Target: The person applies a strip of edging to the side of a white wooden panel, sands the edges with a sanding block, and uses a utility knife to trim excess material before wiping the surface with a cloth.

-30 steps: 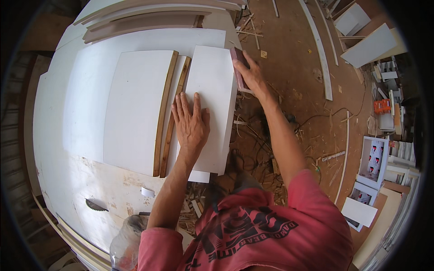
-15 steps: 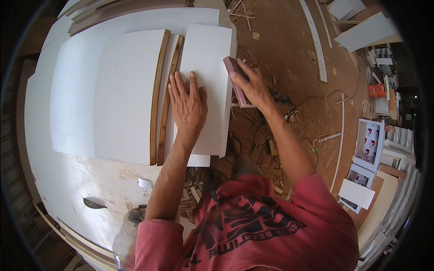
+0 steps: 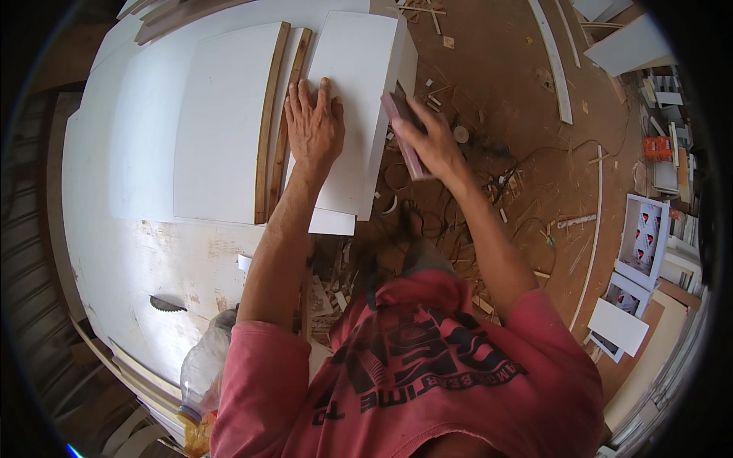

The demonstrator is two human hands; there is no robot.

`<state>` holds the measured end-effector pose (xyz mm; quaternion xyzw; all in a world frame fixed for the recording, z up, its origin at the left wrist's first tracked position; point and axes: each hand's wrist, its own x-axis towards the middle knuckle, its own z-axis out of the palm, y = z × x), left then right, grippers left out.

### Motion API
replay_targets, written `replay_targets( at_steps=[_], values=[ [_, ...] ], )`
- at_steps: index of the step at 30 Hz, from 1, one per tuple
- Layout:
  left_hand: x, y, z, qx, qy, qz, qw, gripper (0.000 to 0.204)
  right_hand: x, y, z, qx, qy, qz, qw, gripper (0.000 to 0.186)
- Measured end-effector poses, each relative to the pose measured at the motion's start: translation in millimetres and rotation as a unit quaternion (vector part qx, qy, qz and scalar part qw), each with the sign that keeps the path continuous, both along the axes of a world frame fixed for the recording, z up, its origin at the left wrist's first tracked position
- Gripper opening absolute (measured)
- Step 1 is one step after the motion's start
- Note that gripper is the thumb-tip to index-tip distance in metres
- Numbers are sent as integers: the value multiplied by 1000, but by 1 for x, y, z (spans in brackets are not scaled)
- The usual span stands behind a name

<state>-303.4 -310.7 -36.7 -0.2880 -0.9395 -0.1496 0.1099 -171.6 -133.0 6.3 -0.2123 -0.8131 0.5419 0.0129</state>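
Observation:
My left hand (image 3: pixel 313 126) lies flat on a white board (image 3: pixel 355 91), fingers stretched forward, fingertips near a narrow wood-edged strip (image 3: pixel 295 69). Just left of that strip is a wider white panel (image 3: pixel 221 122) with a brown wooden edge. In my right hand (image 3: pixel 437 145) is a long reddish-brown sanding block (image 3: pixel 411 156), gripped between thumb and fingers. It is held tilted beside the board's right edge; whether it touches the edge I cannot tell. The underside of the block is hidden.
A toothed dark blade piece (image 3: pixel 166 304) and a clear plastic bottle (image 3: pixel 205 366) are on the worktable (image 3: pixel 137 259) at lower left. Wood scraps and cables litter the brown floor (image 3: pixel 496 84). White box frames (image 3: pixel 643 238) and stacked boards stand at right.
The view has shifted, so the table and boards sit higher in the picture. My left hand stays on the board. The block remains in my right hand along the board's edge.

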Motion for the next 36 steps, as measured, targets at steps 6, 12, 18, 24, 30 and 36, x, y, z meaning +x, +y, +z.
replay_targets(
  at_steps=[6,12,18,24,30,36],
  values=[
    [1,4,3,-10,6,-12,1000,48,-5,-13,-18,98,-14,-22,995,74],
    [4,3,-4,39,31,-12,999,44,67,-80,-1,88,-89,29,992,72],
    [-2,5,-3,28,12,0,1000,44,115,-115,25,39,-129,118,984,73],
    [-9,1,-3,24,46,-10,999,42,133,-112,25,-9,-12,29,999,70],
    [-5,1,2,33,27,-42,998,41,74,-90,-6,76,7,-11,997,73],
    [-2,-7,4,-17,-37,-27,999,45,-46,16,-22,70,-21,-20,997,76]
  ],
)
